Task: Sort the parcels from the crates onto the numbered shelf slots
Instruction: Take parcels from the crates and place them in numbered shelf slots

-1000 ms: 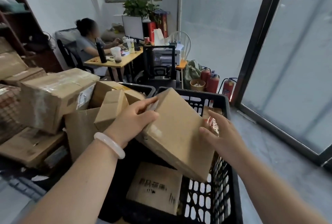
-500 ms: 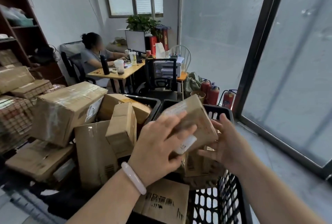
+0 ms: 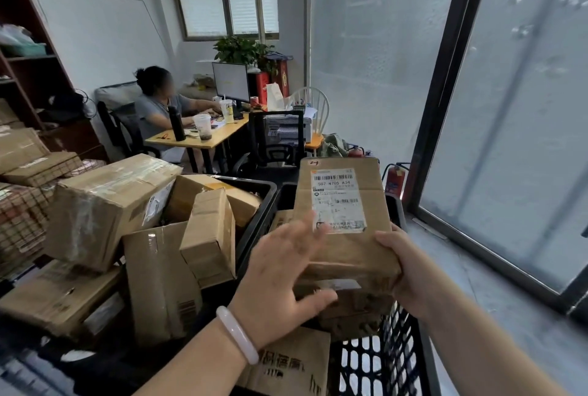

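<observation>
My right hand (image 3: 410, 268) has the parcel (image 3: 342, 246) by its lower right corner. The thumb lies on the front face and the fingers are wrapped out of sight behind it. My left hand (image 3: 286, 271) is spread flat, fingers straight against the parcel's lower left edge and the thumb reaching under its bottom. It is touching the parcel, not clamping it. A pale bracelet (image 3: 237, 333) sits on that wrist.

The parcel is a flat brown cardboard box, held upright and clear of the load, over the middle of the black lattice crate (image 3: 381, 364). Its front face is turned toward me. That face carries a white shipping label (image 3: 337, 201) with a barcode along the top and "507 N705 A34" printed beneath. The smaller print is too fine to read. The bottom edge is creased and slightly crushed.

Below it, inside the crate, lie more brown packages (image 3: 353, 313) and a kraft envelope (image 3: 292, 367) with dark printed characters near the near wall. A second crate (image 3: 264, 187) just to the left is heaped with cardboard boxes (image 3: 105, 208) above its rim.
</observation>
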Tool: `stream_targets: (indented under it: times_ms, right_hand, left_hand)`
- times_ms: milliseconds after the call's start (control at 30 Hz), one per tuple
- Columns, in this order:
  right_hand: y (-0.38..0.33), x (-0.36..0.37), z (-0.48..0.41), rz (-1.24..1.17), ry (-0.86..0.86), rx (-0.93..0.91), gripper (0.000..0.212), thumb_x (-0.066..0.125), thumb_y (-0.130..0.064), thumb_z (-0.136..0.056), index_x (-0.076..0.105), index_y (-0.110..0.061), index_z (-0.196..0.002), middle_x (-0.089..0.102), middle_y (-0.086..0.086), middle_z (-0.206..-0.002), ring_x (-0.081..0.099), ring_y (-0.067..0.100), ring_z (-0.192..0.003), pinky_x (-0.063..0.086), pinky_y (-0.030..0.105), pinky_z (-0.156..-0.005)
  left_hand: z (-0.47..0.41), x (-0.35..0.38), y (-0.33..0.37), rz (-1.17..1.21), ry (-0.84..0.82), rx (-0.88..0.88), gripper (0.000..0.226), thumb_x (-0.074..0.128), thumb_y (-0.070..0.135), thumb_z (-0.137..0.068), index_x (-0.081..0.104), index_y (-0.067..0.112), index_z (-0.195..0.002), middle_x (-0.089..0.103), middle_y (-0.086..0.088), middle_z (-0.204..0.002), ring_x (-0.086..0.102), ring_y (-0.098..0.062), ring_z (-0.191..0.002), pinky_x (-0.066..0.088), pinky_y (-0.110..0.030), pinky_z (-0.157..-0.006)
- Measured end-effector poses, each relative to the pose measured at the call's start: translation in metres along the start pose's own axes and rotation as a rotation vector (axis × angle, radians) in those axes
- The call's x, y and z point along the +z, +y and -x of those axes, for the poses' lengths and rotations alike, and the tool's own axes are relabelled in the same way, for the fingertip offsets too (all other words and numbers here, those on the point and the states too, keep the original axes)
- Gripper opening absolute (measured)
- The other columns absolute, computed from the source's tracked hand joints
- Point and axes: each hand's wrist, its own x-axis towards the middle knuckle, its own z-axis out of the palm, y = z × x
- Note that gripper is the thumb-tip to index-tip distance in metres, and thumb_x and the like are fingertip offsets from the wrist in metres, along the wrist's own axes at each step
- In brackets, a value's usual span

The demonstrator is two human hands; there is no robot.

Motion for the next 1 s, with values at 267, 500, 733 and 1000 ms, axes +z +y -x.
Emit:
stream_targets:
  times_ms: [267, 500, 733, 1000]
  right_hand:
    - [0.017, -0.003, 0.007, 0.026, -0.156, -0.097, 0.091, 0.081, -0.026, -0.058, 0.044, -0.042, -0.140, 0.065, 0.006, -0.131, 0.068, 0.032, -0.108, 0.060, 0.037, -0.070]
    - [0.019, 0.002, 0.006, 0.074, -0.210, -0.102, 0.089, 0.088, -0.025, -0.054, 0.050, -0.051, -0.130, 0.064, 0.001, -0.132, 0.066, 0.030, -0.112, 0.059, 0.038, -0.076]
    - [0.013, 0.016, 0.001, 0.245, -0.218, -0.195, 0.083, 0.095, -0.048, -0.054, 0.050, -0.063, -0.122, 0.065, -0.009, -0.129, 0.066, 0.021, -0.114, 0.059, 0.038, -0.083]
    - [-0.002, 0.056, -0.003, 0.325, -0.319, -0.343, 0.078, 0.088, -0.060, -0.053, 0.049, -0.065, -0.120, 0.065, -0.018, -0.124, 0.066, 0.011, -0.112, 0.059, 0.029, -0.080]
  left_hand:
    - [-0.019, -0.010, -0.012, 1.099, -0.041, -0.906, 0.113, 0.080, 0.062, -0.061, 0.015, 0.048, -0.152, 0.058, 0.003, -0.140, 0.059, -0.018, -0.125, 0.046, -0.047, -0.108]
    - [-0.010, -0.007, -0.021, 1.179, 0.031, -0.821, 0.092, 0.089, 0.043, -0.057, 0.040, 0.059, -0.133, 0.070, 0.009, -0.122, 0.065, -0.014, -0.117, 0.055, -0.040, -0.097]
    - [0.000, -0.017, -0.026, 1.020, 0.072, -0.755, 0.094, 0.092, 0.056, -0.054, 0.036, 0.076, -0.126, 0.063, 0.027, -0.124, 0.059, 0.001, -0.118, 0.056, -0.029, -0.092]
    - [0.017, -0.050, -0.018, 0.921, 0.248, -0.724, 0.093, 0.087, 0.042, -0.065, 0.034, 0.062, -0.139, 0.060, 0.026, -0.131, 0.055, 0.004, -0.123, 0.052, -0.018, -0.092]
